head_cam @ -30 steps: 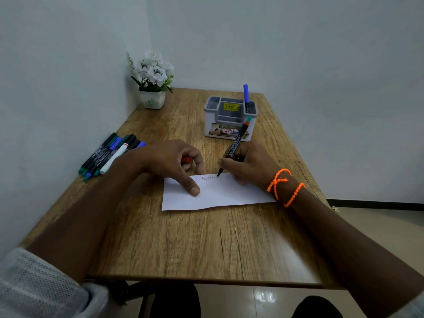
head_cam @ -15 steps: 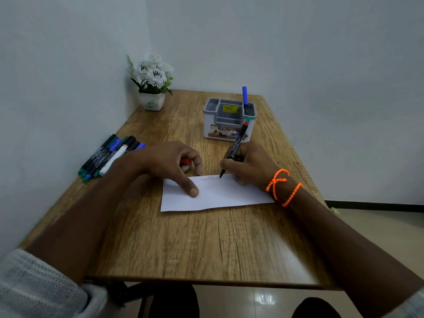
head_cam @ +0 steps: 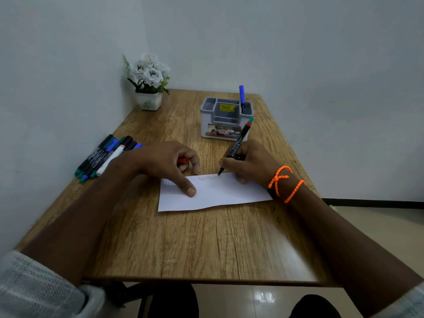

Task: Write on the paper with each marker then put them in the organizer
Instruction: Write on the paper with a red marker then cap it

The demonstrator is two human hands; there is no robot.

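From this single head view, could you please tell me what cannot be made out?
- Small red cap: mostly hidden inside the left hand's grip.
- Faint marks at the white paper's left end: too pale to read, partly under the thumb.
- Loose dark markers by the wall: the left wrist covers some ends, so the count is unsure.
- Grey plastic organizer: its walls hide the compartment floors.
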